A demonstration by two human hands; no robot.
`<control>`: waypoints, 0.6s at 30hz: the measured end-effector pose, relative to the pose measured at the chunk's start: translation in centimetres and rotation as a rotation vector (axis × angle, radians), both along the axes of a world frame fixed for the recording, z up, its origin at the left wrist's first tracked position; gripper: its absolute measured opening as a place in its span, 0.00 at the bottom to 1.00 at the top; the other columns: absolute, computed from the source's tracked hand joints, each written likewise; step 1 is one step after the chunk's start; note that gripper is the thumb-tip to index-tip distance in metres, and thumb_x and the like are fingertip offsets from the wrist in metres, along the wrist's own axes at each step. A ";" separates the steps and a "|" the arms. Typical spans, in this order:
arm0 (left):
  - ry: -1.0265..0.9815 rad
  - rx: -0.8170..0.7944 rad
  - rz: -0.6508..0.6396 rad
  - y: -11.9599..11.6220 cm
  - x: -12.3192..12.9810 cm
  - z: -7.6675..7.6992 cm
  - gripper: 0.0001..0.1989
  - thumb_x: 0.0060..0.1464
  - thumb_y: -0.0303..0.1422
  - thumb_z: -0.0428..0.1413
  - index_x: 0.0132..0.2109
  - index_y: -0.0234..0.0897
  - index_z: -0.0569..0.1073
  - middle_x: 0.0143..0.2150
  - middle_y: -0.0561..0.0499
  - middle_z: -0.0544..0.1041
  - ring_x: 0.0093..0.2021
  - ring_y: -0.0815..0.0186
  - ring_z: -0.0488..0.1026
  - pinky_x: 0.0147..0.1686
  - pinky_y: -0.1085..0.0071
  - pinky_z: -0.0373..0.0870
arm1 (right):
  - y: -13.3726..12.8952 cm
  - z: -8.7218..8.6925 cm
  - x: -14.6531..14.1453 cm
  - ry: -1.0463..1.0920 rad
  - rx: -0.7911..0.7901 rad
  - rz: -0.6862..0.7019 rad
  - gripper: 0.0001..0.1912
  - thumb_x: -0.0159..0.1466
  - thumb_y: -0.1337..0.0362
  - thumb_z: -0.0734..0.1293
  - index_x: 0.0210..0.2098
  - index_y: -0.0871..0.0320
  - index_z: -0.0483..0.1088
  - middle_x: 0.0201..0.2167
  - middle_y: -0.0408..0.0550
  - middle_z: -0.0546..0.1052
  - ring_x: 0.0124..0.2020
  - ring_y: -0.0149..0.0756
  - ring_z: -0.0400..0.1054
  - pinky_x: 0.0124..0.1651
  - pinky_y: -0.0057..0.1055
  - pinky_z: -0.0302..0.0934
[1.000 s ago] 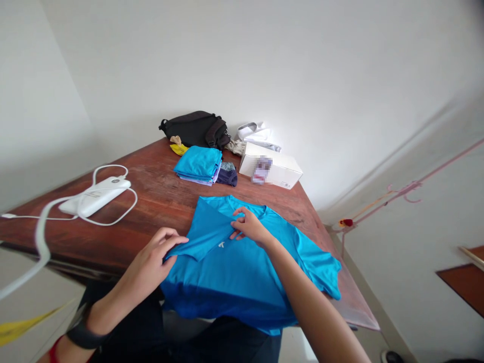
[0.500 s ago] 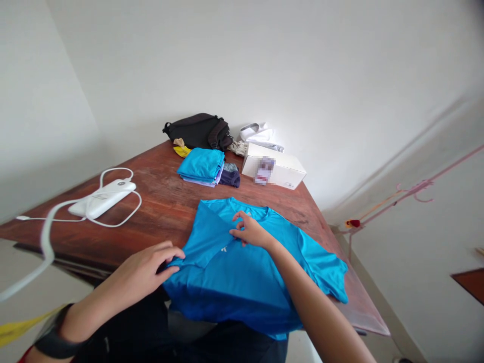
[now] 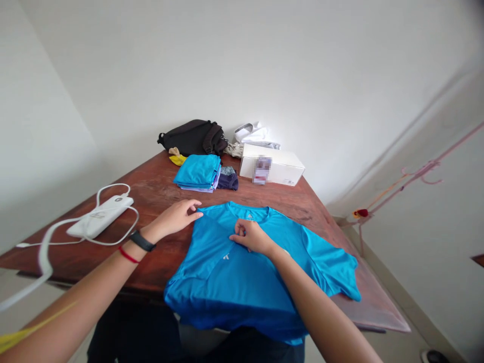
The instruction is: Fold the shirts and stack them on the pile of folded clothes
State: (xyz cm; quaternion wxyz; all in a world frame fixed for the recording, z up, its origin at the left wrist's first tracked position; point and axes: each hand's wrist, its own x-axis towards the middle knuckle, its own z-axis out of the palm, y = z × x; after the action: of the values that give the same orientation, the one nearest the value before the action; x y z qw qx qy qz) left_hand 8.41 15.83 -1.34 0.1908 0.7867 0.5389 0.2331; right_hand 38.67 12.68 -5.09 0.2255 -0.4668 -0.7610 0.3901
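Observation:
A blue short-sleeved T-shirt point(image 3: 260, 287) lies spread on the wooden table, its collar toward the far side and its hem hanging over the near edge. Its left side is folded inward over the front, while the right sleeve stretches out to the right. My right hand point(image 3: 252, 237) rests on the chest below the collar, fingers curled and closed on the cloth near the folded flap. At the fold's far left corner is my left hand point(image 3: 179, 217), thumb and fingers apart, the tips beside the shirt's edge.
On the wooden table point(image 3: 151, 199), a folded clothes stack point(image 3: 197, 171) sits behind the shirt, beside dark folded cloth point(image 3: 228, 180). A black bag point(image 3: 191, 137) and white box point(image 3: 280, 165) stand near the wall. A white power strip point(image 3: 100, 217) with cables lies left. A pink rod point(image 3: 416, 174) stands right.
My left hand has moved from the shirt's near left edge up to its far left corner, and its fingers have parted. My right hand stays on the chest, its fingers more curled.

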 end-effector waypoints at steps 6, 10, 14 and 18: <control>0.056 -0.113 -0.143 5.1 0.9 -1.5 0.21 0.52 0.47 0.60 0.46 0.38 0.79 0.43 0.45 0.82 0.43 0.54 0.78 0.44 0.64 0.71 | -0.3 0.6 0.3 -0.016 0.021 -0.020 0.15 0.61 0.62 0.75 0.29 0.56 0.63 0.21 0.34 0.68 0.13 0.25 0.64 0.14 0.22 0.50; 0.016 -0.241 -0.221 6.5 0.3 -1.7 0.20 0.51 0.47 0.60 0.44 0.37 0.78 0.38 0.47 0.81 0.39 0.58 0.77 0.39 0.67 0.71 | -0.4 1.0 0.4 -0.017 0.015 -0.005 0.15 0.62 0.63 0.74 0.29 0.56 0.63 0.20 0.34 0.69 0.14 0.25 0.64 0.16 0.22 0.50; 0.026 -0.327 -0.259 7.7 -0.1 -1.4 0.20 0.52 0.47 0.60 0.44 0.36 0.77 0.36 0.48 0.81 0.35 0.60 0.76 0.36 0.67 0.72 | -0.6 1.5 0.4 -0.031 0.002 0.004 0.15 0.63 0.64 0.74 0.30 0.56 0.63 0.21 0.33 0.69 0.14 0.24 0.63 0.19 0.22 0.52; 0.124 -0.105 -0.111 5.7 0.8 -1.0 0.21 0.57 0.45 0.57 0.52 0.34 0.75 0.44 0.42 0.80 0.43 0.53 0.78 0.44 0.59 0.75 | -0.8 1.8 0.3 -0.052 -0.009 -0.002 0.14 0.63 0.63 0.74 0.30 0.56 0.63 0.24 0.34 0.70 0.15 0.23 0.63 0.19 0.22 0.50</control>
State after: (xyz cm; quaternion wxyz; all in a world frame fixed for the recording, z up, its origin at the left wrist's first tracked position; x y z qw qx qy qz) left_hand 9.24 21.53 -2.33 0.2105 0.8172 0.5166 0.1447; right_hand 39.02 11.92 -3.29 0.2038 -0.4786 -0.7643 0.3811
